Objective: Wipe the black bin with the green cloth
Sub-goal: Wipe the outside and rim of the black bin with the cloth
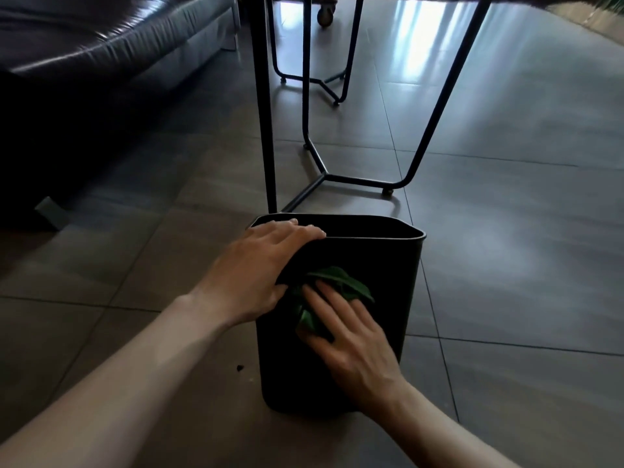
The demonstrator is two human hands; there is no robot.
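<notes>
Black plastic fills the space under my hands: the black bin (371, 265) stands upright on the tiled floor (506, 265), and my left hand (256, 271) lies draped over its near-left top corner, fingers (304, 229) curled over the rim, thumb down the side wall, steadying it. My right hand (351, 339) lies flat against the near wall just below and to the right of the left one, fingers spread and pointing up-left, pressing the green cloth (341, 282) onto the plastic; the bunched cloth shows beyond my fingertips and beside my thumb. Both forearms reach in from the bottom corners. Ahead of my hands, the black metal table legs (317, 157) stand near the bin's far rim, whether touching I cannot tell. To the right of my right hand the floor lies open; far to the left of my left hand sits a dark sofa (101, 45). No writing is readable on the bin.
</notes>
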